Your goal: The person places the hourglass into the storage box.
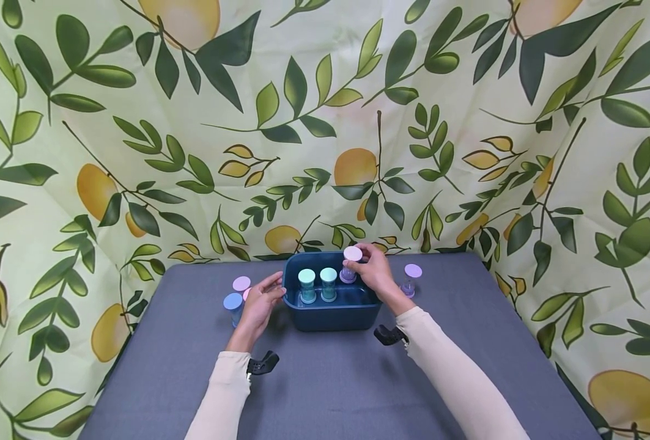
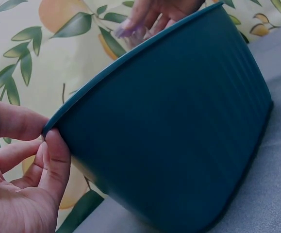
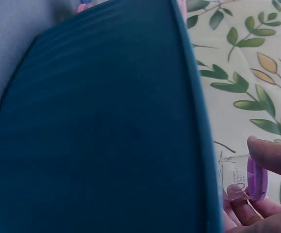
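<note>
A dark teal plastic bin (image 1: 332, 319) stands on the table. My left hand (image 1: 260, 308) pinches its left rim between thumb and fingers, seen close in the left wrist view (image 2: 26, 165). With thumb and fingertips, my right hand (image 1: 376, 269) grips a lavender-capped sand timer (image 1: 349, 275) inside the bin, towards the back right. Its clear body and purple cap (image 3: 257, 179) show past the rim in the right wrist view. Two mint-capped sand timers, a left one (image 1: 307, 287) and a right one (image 1: 328, 285), stand upright in the bin. Whether the held timer touches the bin floor is hidden.
Right of the bin stands another purple sand timer (image 1: 410, 282), near my right wrist. On the left are a blue-capped timer (image 1: 233, 305) and a pink-capped one (image 1: 241, 283); another pink cap is partly behind my left hand. Leaf-patterned cloth (image 1: 302, 153) hangs behind the grey table (image 1: 325, 379).
</note>
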Demonstrator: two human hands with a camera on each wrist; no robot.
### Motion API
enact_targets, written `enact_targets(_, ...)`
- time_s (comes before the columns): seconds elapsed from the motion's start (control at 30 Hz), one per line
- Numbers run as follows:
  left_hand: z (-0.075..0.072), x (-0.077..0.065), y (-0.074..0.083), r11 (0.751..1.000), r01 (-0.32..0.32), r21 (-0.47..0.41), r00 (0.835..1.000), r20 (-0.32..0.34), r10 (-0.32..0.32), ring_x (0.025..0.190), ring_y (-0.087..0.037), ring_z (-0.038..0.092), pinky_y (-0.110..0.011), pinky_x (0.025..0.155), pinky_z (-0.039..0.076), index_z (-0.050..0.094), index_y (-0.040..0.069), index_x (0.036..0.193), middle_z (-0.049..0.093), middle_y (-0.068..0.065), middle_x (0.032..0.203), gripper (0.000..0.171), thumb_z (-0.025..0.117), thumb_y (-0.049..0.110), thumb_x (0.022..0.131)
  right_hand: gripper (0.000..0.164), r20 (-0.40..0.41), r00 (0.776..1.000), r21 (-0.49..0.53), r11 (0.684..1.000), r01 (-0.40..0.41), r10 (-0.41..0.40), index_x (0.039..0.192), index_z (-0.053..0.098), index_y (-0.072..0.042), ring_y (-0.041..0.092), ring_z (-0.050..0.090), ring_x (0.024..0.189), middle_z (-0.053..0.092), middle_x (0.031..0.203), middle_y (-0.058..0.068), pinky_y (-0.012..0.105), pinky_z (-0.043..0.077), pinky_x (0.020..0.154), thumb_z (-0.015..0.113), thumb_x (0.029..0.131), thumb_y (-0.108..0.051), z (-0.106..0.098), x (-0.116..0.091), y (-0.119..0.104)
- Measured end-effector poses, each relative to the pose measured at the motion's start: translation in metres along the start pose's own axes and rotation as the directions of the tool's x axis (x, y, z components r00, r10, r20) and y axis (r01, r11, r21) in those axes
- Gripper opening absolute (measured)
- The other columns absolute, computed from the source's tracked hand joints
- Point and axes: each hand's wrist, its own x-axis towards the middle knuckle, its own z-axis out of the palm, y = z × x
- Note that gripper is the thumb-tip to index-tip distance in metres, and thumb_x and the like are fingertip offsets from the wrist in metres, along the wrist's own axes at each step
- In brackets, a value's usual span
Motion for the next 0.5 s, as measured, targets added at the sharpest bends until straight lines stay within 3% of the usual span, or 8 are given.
enact_targets(0.5, 0.000, -0.001, 0.001, 1.000, 0.015, 0.014, 1.000, -0.004, -0.015, 0.126, -0.028, 0.052, -0.023, 0.087, 0.048, 0.052, 0.009, 0.141, 0.052, -0.014, 0.138, 0.049, 0.058, 0.003, 0.093, 0.045, 0.026, 1.000, -0.118, 0.993, -0.012, 0.015, 0.120, 0.061, -0.003, 0.025, 0.058, 0.098, 0.066, 0.110, 0.014, 0.035, 0.045, 0.085, 0.079, 0.080, -0.014, 0.012, 0.009, 0.013)
